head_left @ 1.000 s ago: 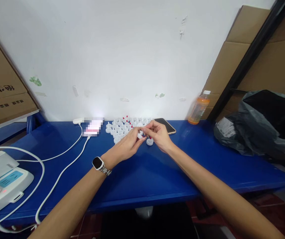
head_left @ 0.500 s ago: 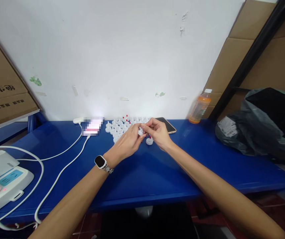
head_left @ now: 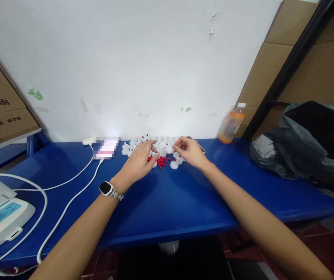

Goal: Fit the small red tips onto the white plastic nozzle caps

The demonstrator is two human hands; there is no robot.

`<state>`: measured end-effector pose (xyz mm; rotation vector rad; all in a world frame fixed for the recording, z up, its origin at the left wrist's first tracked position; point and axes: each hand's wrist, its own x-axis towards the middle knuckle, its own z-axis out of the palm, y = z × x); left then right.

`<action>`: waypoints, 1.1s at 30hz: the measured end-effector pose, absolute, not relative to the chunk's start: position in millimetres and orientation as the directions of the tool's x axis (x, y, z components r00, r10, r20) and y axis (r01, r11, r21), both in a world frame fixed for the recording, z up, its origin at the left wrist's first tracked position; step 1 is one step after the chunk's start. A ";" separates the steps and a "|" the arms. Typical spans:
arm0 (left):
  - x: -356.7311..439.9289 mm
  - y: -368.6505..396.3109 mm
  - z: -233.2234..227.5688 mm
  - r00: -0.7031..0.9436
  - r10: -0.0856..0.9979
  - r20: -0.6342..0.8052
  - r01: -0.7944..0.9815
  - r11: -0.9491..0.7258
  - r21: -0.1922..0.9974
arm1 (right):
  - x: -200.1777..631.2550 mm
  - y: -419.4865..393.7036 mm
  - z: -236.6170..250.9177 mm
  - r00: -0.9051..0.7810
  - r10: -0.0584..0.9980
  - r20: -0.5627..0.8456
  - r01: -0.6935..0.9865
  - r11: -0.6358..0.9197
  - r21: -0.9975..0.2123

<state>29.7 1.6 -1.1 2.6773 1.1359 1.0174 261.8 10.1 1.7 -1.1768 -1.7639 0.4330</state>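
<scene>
I see the blue table [head_left: 169, 202] carrying a cluster of white caps [head_left: 134, 146] near the wall. My left hand [head_left: 139, 163] lies flat and released, fingers spread, its fingertips at the front of that cluster. My right hand [head_left: 191, 151] is curled, fingertips pinched together; what it grips I cannot tell. A small heap of red pieces [head_left: 161, 160] sits between both hands, with one white cap [head_left: 174, 165] just beside it.

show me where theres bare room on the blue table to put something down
Bare blue table runs between the forearms, near the front edge, and between the orange bottle and grey bag. Crowded: white caps and red bits by both hands; cables left.
</scene>
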 end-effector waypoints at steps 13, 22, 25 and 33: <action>28.3 -1.3 -1.0 0.531 0.678 0.508 0.650 -0.711 0.269 | 267.2 29.5 3.8 -0.306 0.865 0.399 0.808 0.457 -0.371; 30.7 0.5 -3.1 0.538 0.683 0.495 0.655 -0.708 0.265 | 276.8 37.6 -4.2 -0.187 0.925 0.332 0.860 0.317 -0.399; 31.6 -0.3 -2.8 0.538 0.685 0.491 0.652 -0.708 0.272 | 276.9 35.8 -3.1 -0.145 0.910 0.390 0.807 0.336 -0.485; 34.6 -4.4 -3.1 0.553 0.653 0.517 0.605 -0.741 0.289 | 240.6 -5.3 10.4 -0.209 0.824 0.527 0.462 0.558 -0.690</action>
